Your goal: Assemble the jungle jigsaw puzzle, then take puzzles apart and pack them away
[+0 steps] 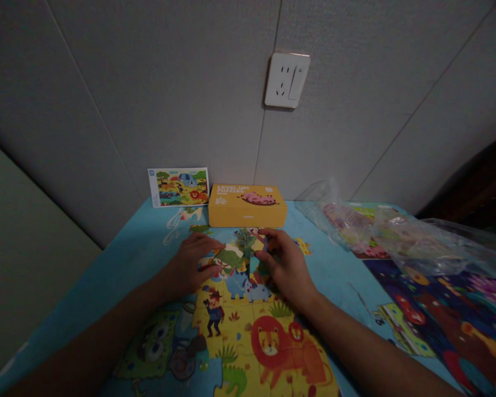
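Observation:
A partly joined jigsaw puzzle [240, 342] with a lion, a zebra and an explorer lies in front of me. My left hand [194, 262] rests at its upper left, thumb and fingers apart, fingertips touching the pieces beside a green-and-white puzzle piece [231, 256]. At the upper right, my right hand [287, 267] has its thumb and fingers bent around a puzzle piece [256, 270] with blue and green on it. Its far fingers are partly hidden. More loose pieces [246, 237] lie between the hands and the box.
Behind the puzzle stands a yellow puzzle box [248, 212]. A picture card [182, 187] leans on the wall at its left. Clear plastic bags [417, 242] lie to the right, near a dark-coloured puzzle [450, 314]. A loose yellow piece [303, 246] sits beyond my right hand.

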`<state>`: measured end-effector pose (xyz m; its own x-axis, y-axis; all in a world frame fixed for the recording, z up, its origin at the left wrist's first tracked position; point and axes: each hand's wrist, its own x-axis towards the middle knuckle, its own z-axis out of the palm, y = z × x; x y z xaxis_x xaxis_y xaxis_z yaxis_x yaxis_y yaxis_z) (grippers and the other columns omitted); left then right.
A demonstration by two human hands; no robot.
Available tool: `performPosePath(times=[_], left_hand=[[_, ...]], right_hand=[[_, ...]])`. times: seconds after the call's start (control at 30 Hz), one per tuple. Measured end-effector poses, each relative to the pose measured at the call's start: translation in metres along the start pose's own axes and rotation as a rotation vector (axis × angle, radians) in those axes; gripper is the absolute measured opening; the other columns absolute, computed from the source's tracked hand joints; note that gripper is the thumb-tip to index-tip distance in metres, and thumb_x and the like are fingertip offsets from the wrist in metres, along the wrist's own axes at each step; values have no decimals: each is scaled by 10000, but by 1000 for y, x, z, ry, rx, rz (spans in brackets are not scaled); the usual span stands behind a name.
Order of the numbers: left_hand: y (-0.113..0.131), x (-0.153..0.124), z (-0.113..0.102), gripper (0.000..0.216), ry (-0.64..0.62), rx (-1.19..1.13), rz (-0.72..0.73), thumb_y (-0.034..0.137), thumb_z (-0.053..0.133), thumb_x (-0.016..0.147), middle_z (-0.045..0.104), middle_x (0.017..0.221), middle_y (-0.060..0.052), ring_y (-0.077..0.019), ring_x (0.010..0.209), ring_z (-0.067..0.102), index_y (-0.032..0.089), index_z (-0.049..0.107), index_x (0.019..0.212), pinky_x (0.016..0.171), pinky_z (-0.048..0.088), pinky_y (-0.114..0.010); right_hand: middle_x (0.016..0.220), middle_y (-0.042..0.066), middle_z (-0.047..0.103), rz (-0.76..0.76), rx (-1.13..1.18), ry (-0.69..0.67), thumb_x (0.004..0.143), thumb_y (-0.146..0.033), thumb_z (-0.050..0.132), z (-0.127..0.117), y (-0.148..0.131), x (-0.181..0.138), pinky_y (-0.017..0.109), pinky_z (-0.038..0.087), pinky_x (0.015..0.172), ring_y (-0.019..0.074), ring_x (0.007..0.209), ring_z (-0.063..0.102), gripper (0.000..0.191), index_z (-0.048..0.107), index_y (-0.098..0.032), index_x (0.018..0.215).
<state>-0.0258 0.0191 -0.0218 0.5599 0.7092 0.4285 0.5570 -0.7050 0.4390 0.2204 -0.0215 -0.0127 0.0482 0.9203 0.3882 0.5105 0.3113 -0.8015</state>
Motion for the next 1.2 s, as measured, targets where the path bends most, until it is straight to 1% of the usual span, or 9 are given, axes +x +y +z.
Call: performPosePath(times=[0.3,0.43,0.53,0.63,0.73,0.87,1.0,1.1,1.2], left_hand=[[-3,1,-2,247,33,74,-102,256,620,828,704,1092,-74,-255,1049,572,192,673,1060,963,443,-427],[-5,2,-3,247,48,128,-156,262,595,843,705,1115,-79,-263,1074,578,186,679,1063,987,423,-447],[-9,2,-2,236,49,170,-199,273,581,857,705,1137,-77,-262,1087,588,191,681,1054,1001,407,-456],[-16,2,-1,224,59,208,-264,271,582,858,707,1135,-70,-261,1088,596,196,681,1044,1010,398,-463],[-18,2,-3,206,114,231,-322,258,588,849,706,1130,-72,-271,1097,587,204,682,1025,1011,395,-486],[-4,3,-8,288,189,90,-126,308,651,830,684,1137,-86,-266,1116,559,201,663,1097,1011,411,-460],[19,2,-5,197,63,-96,99,303,637,862,707,939,-58,-228,981,584,212,679,1031,888,483,-379],[27,2,-1,141,59,-143,137,243,582,896,664,741,-40,-203,857,579,192,662,791,806,490,-341],[25,2,-2,140,163,-180,60,223,578,877,636,740,-29,-177,789,577,188,614,746,745,492,-308]], right_hand=[[1009,29,577,-29,300,250,781,-252,687,1,0,2,333,499,771,183,840,587,519,457,-269,1246],[890,29,643,17,145,78,821,-302,651,1,5,2,315,480,697,189,770,593,226,596,-230,1027],[802,28,643,38,16,4,839,-318,618,2,8,2,303,450,654,192,734,577,125,598,-212,901],[788,26,640,10,-105,-84,842,-251,579,2,6,1,302,429,655,194,732,570,131,593,-205,964],[855,35,665,-55,-116,-156,840,-179,536,1,-1,-1,309,440,698,201,789,595,286,565,-202,1124],[918,35,690,-80,-90,-221,856,-212,577,2,-10,-4,314,459,726,205,821,621,268,587,-222,1123],[867,37,687,-213,-87,-317,883,-275,612,4,-15,-5,313,458,746,202,832,622,72,642,-220,918],[864,41,683,-293,-54,-359,893,-292,615,5,-16,-6,296,454,733,191,825,618,87,644,-211,910],[854,41,681,-237,-72,-358,907,-289,578,6,-16,-6,289,446,694,189,791,614,105,639,-204,921]])
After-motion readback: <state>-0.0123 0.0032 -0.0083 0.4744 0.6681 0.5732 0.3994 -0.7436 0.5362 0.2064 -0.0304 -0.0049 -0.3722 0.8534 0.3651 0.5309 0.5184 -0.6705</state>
